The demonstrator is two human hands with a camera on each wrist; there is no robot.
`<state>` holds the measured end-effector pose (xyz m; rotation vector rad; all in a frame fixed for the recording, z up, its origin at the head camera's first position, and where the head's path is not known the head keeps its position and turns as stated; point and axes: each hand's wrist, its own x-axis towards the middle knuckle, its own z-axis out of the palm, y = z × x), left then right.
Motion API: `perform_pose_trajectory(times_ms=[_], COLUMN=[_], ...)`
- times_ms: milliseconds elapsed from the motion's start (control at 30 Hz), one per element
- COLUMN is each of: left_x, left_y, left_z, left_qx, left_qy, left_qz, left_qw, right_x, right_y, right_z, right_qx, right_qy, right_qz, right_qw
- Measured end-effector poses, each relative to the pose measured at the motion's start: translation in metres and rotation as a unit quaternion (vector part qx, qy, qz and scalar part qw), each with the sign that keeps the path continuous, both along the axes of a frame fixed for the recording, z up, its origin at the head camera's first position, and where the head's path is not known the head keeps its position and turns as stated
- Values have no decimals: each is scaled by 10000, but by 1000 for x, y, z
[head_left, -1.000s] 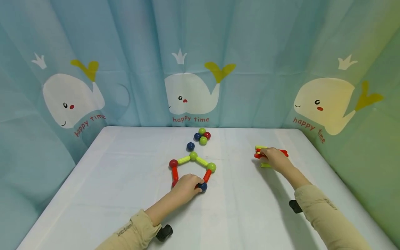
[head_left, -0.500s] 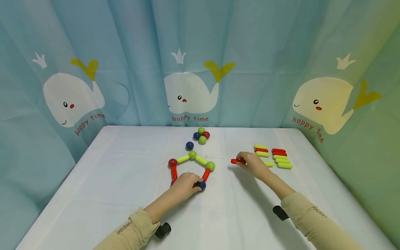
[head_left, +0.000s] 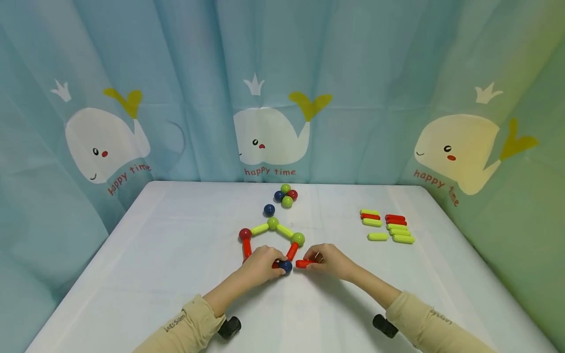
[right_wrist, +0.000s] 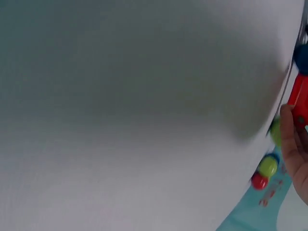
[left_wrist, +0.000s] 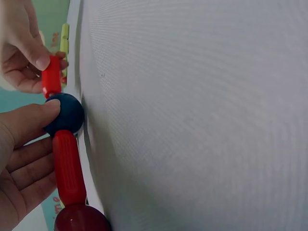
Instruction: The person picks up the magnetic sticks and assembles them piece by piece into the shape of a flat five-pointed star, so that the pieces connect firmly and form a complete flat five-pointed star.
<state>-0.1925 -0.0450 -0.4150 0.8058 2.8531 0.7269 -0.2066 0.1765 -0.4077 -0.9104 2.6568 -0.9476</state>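
Observation:
My left hand (head_left: 259,266) pinches a dark blue ball (head_left: 287,266) at the near right corner of a ring of balls and rods. From the right, my right hand (head_left: 332,261) holds a red rod (head_left: 303,264) between thumb and fingers, its free end right beside that ball; I cannot tell if they touch. Within the ring are red rods (head_left: 293,250), yellow-green rods (head_left: 260,228), green balls (head_left: 298,239) and a red ball (head_left: 244,234). In the left wrist view, another red rod (left_wrist: 70,166) joins the blue ball to a dark red ball (left_wrist: 82,219). My left hand partly covers the ring's near side.
A loose blue ball (head_left: 269,210) lies just behind the ring. Farther back, several balls (head_left: 287,201) sit clustered. Yellow-green and red rods (head_left: 396,223) lie in groups on the right of the white table (head_left: 176,255). A whale-print curtain (head_left: 194,98) surrounds the table.
My right hand has picked a red rod from the groups on the right and brought it left and nearer to the blue ball. My left hand has stayed on the ball.

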Motion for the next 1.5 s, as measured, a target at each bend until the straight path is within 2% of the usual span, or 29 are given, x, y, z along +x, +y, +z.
perform_pose_trajectory(times_ms=[133, 267, 533, 667, 767, 867, 1067, 1233, 1500], left_x=[1, 3, 1, 0, 0, 2, 7, 9, 9], left_y=[0, -1, 0, 0, 0, -1, 1, 2, 2], left_z=[-3, -3, 0, 1, 2, 1, 0, -1, -3], left_qx=[-46, -78, -246, -377, -438, -504, -554, -630, -576], left_qy=[81, 110, 328, 528, 612, 611, 708, 774, 839], left_qz=[-40, -100, -218, -317, -315, -296, -319, -279, -277], left_qw=[9999, 9999, 9989, 9974, 9967, 9964, 9954, 9946, 9944], right_x=[7, 8, -3, -12, -19, -26, -37, -42, -51], right_y=[-8, -10, -3, 14, 34, 58, 112, 140, 150], right_z=[-4, -7, 0, 10, 15, 13, 9, 8, 2], right_qx=[-22, 23, 19, 233, 649, 1093, 1484, 1831, 2155], right_qy=[-108, 39, 238, 671, 1198, 1668, 2071, 2129, 1789], right_qz=[187, 156, 249, 62, -276, -597, -1207, -1463, -1385], right_qw=[9998, 9999, 9994, 9975, 9903, 9781, 9594, 9485, 9499])
